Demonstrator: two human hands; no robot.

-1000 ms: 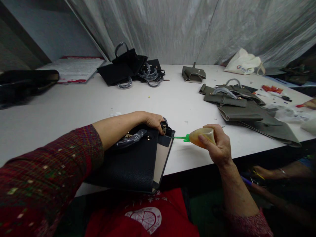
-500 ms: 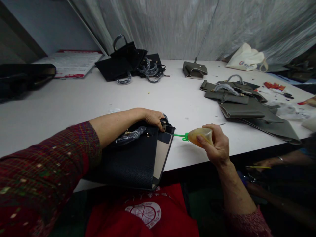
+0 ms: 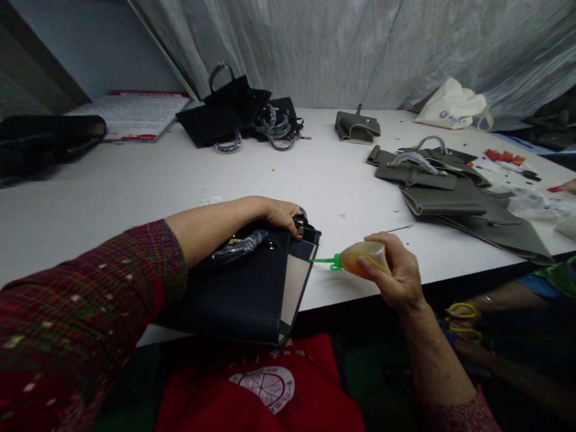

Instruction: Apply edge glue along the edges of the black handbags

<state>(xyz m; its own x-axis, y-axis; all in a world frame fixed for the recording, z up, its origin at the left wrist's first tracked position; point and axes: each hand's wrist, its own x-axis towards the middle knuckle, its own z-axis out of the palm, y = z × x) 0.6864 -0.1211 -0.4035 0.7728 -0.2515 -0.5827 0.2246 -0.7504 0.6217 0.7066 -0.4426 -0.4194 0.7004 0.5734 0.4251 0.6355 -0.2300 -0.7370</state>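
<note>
A black leather handbag (image 3: pixel 238 294) lies at the table's front edge, its beige-lined side facing right. My left hand (image 3: pixel 282 215) grips the bag's upper edge near a metal fitting, with the fingers partly hidden behind it. One plastic-wrapped handle (image 3: pixel 240 247) rests on the bag's near face. In my right hand (image 3: pixel 398 270) is a squeeze bottle (image 3: pixel 364 260) of amber glue-like liquid, held on its side. Its thin green nozzle (image 3: pixel 324 260) points left, with the tip at the edge of the bag's open side.
Black bag parts (image 3: pixel 238 114) with wrapped handles are piled at the back. Grey-green bag pieces (image 3: pixel 445 198) spread across the right, near a thin metal tool (image 3: pixel 399 228). A white cloth bag (image 3: pixel 452 108) sits at the back right. A co-worker's hand holds yellow scissors (image 3: pixel 463 312) at lower right.
My right hand has lowered the bottle slightly, so its nozzle tip has moved down from the top corner along the bag's side. My left hand keeps its hold. The co-worker's scissors show more clearly.
</note>
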